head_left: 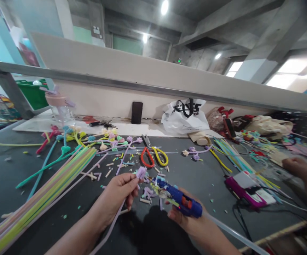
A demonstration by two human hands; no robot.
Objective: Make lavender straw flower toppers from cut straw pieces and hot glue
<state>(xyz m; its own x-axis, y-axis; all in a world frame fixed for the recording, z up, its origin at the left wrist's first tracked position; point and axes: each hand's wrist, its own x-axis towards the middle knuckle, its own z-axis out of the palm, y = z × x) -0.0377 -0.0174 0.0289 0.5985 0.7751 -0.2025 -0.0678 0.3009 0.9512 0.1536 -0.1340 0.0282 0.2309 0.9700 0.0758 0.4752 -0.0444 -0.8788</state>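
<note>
Between the thumb and fingers of my left hand (123, 189) is a lilac flower (141, 172); a long pale lilac stem (111, 228) runs down below that hand. My right hand (186, 212) is wrapped round a blue hot glue gun (178, 196), its nozzle pointing left, close to the flower. A clear glue stick (230, 232) sticks out of the gun's back end. Just beyond my hands lie scissors (153, 156) with one red and one yellow handle. Small lilac pieces (148, 193) rest on the table beneath the nozzle.
Long pastel strips (55, 191) lie in a bundle at left, near finished-looking flower stems (63, 150). A magenta-and-white device (249, 191) with black cables sits at right, near another person's hand (299, 170). A phone (137, 112) and a white bag (185, 118) stand at the back.
</note>
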